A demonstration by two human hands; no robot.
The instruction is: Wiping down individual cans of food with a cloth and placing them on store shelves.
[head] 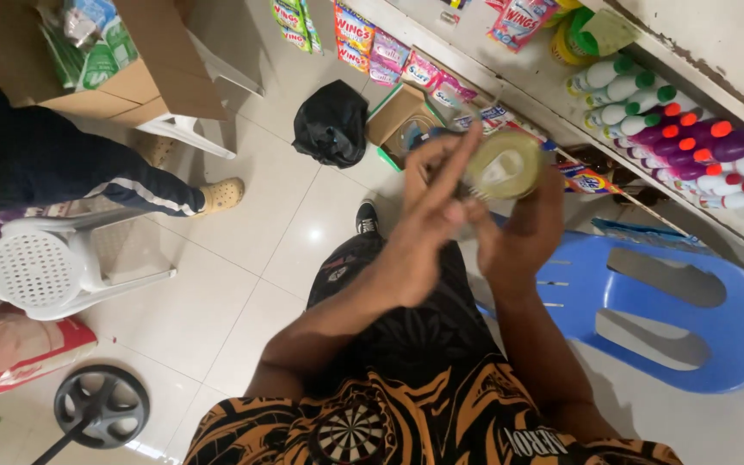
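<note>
From the head camera we look down on our two hands raised in front of our chest, above the tiled floor (243, 258). Our right hand (523, 232) is closed around a small round container (503, 164) with a pale greenish-yellow face, its fingers wrapped about the rim from below and behind so that the flat end points up at us. Our left hand (428, 220) sits just beside it, fingers stretched long and loose across the container's near edge, touching it but not clasped on anything; motion blur keeps us from telling how firmly. The container is held in the air, well above the floor and near the low shelf (561, 95) of bottles (691, 138) along the upper right. We judge it light and stiff, probably smooth plastic or glass, so slippery at the side wall; the safest hold looks to be around the rim and body, as the right hand has it. To the right stands a blue plastic chair (699, 319); to the left, a white plastic chair (53, 267), another person's leg in dark trousers (88, 172), a cardboard box (131, 69), a black bag (331, 125) and a dark wheel-shaped base (101, 405) in the lower left corner.
</note>
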